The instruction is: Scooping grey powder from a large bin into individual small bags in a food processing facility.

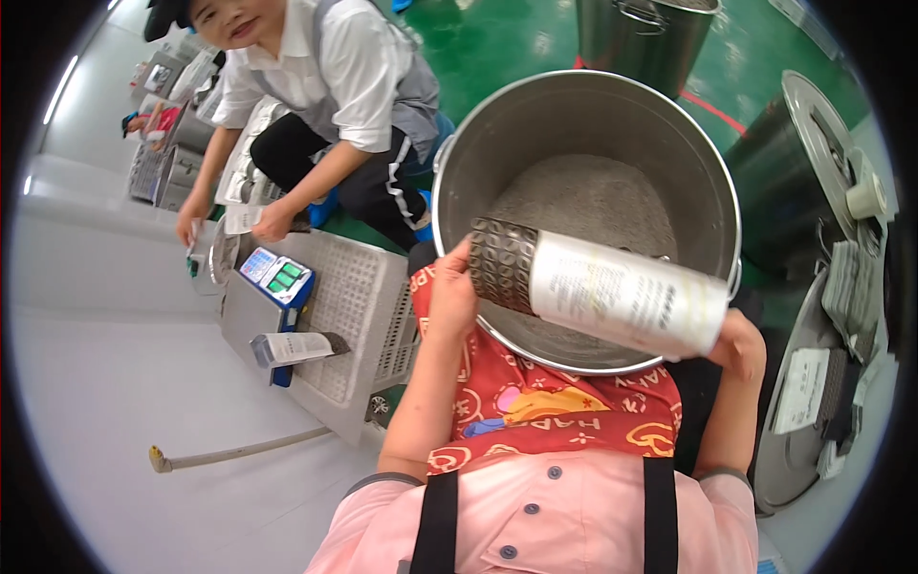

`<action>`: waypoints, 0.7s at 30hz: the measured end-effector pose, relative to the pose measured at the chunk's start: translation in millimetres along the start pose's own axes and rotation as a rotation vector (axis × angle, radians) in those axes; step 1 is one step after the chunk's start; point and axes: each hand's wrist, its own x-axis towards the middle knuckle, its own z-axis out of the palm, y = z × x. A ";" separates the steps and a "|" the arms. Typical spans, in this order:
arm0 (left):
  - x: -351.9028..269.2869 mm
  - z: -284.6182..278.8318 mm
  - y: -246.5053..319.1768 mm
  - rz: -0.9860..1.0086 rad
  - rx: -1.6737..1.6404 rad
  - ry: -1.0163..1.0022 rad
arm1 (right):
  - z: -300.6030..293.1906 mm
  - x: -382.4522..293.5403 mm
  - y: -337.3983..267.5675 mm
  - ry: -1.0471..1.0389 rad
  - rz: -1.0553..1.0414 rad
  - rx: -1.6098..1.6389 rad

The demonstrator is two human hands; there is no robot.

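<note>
Before me stands a large steel pot (459,129), with grey-brown powder (588,194) lying inside it. Across its near opening I hold a long printed plastic bag (624,294), white with a dark patterned end. My left hand (459,287) grips the dark patterned end. My right hand (739,341) is at the white end, its fingers partly hidden by the bag. A similar bag (294,348) rests to the left, partly on a blue digital scale (287,280).
A co-worker (344,93) sits at the upper left, holding a small item. The scale stands on an upturned white plastic crate (351,287). More steel pots (645,43) stand beyond and at the right, where a lid (782,459) bears stacked bags (803,391).
</note>
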 end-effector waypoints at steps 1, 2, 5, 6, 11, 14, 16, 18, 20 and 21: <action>-0.8 -3.8 3.5 -0.022 -0.009 -0.009 | -1.9 0.0 -0.6 0.039 0.023 -0.013; -2.7 -11.5 7.6 -0.096 0.039 -0.011 | 1.8 9.3 -6.3 0.068 0.109 -0.292; -0.6 -16.4 17.2 0.018 0.895 -0.062 | 22.4 52.3 -17.4 0.180 0.228 -0.883; -1.5 -18.2 19.1 0.142 1.093 -0.011 | 25.0 55.9 -13.4 0.192 0.231 -0.885; -19.9 49.8 57.9 0.566 1.379 -0.341 | 27.2 70.7 22.5 -0.110 0.182 -1.637; -24.8 75.0 50.4 0.666 1.392 -0.671 | 35.9 75.2 39.2 -0.260 0.012 -1.722; -24.7 76.7 44.1 0.569 1.576 -0.832 | 41.0 78.6 38.8 -0.314 0.033 -1.752; -23.3 67.9 39.6 0.515 1.595 -0.828 | 41.1 83.4 33.9 -0.408 -0.015 -1.712; -23.4 57.3 45.3 0.407 1.627 -0.760 | 37.6 93.0 25.9 -0.318 -0.150 -1.599; -21.6 50.1 45.5 0.408 1.640 -0.677 | 33.5 98.0 20.0 -0.222 -0.284 -1.484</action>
